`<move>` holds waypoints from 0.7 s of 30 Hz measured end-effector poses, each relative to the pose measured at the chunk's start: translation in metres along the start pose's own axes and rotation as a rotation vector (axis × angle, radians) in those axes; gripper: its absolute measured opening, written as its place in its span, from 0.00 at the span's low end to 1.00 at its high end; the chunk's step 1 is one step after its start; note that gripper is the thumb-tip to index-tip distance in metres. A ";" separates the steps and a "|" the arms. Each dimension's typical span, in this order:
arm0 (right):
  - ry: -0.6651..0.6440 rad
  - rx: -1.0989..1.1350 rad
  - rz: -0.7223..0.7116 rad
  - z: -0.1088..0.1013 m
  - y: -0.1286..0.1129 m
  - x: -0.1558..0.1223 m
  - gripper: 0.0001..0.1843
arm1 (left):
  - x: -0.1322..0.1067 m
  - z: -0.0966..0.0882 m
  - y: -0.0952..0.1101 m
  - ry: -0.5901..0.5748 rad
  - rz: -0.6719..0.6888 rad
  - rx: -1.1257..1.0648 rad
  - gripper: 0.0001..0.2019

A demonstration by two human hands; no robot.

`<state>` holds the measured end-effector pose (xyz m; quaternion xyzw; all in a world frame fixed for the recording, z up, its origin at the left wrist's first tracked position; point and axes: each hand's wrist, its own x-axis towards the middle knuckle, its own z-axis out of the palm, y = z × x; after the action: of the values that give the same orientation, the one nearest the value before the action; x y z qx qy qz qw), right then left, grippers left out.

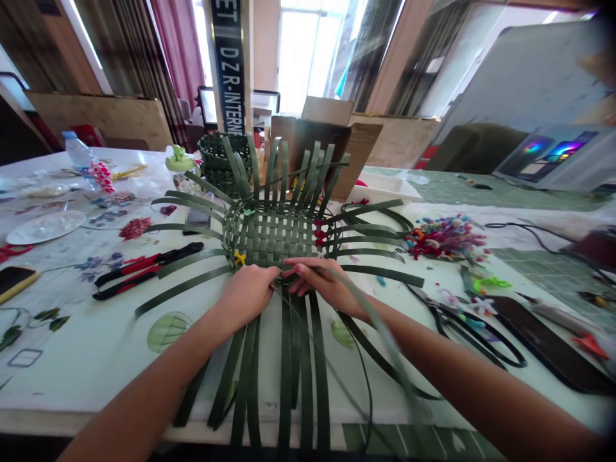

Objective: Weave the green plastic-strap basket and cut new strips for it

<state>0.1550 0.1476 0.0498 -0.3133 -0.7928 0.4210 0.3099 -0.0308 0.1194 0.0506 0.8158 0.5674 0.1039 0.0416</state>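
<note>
Grip closed in both: left hand (245, 296) clamps the dark green woven plastic basket (272, 234), right hand (327, 287) pinches a long green plastic strip (385, 340); any slackening could loosen the weave.

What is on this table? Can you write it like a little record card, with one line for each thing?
Left hand: on the rim of the woven green basket base
Right hand: on the same rim, with a long green strip blurred beside it
Behind the weave: a green woven basket
Tools: red-and-black pliers; black-handled scissors
Colourful pile: craft pieces
Far side: cardboard box; water bottle
</note>
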 end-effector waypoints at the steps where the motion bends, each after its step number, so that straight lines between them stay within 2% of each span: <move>1: 0.003 0.055 0.087 0.001 -0.002 0.006 0.22 | 0.001 0.000 -0.001 -0.001 -0.018 -0.009 0.09; 3: -0.004 0.058 0.160 0.003 -0.006 0.020 0.21 | 0.001 -0.001 -0.003 -0.008 -0.038 -0.071 0.07; 5: 0.000 -0.053 0.136 0.005 -0.013 0.032 0.20 | 0.001 -0.004 -0.007 -0.017 -0.034 -0.191 0.09; 10: 0.041 -0.611 -0.177 0.011 -0.032 0.041 0.20 | -0.003 -0.016 -0.017 -0.054 0.070 -0.428 0.08; 14: -0.136 -0.988 -0.147 0.016 -0.050 0.028 0.14 | 0.001 -0.017 -0.026 -0.170 0.119 -0.506 0.11; 17: -0.255 -1.088 -0.159 0.019 -0.059 0.024 0.12 | 0.009 -0.013 -0.033 -0.224 0.096 -0.524 0.12; 21: -0.279 -1.007 -0.177 0.014 -0.061 0.031 0.12 | 0.014 -0.013 -0.040 -0.277 0.104 -0.578 0.12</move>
<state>0.1117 0.1370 0.1029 -0.2959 -0.9540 -0.0021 0.0469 -0.0653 0.1457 0.0574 0.8045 0.4609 0.1506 0.3431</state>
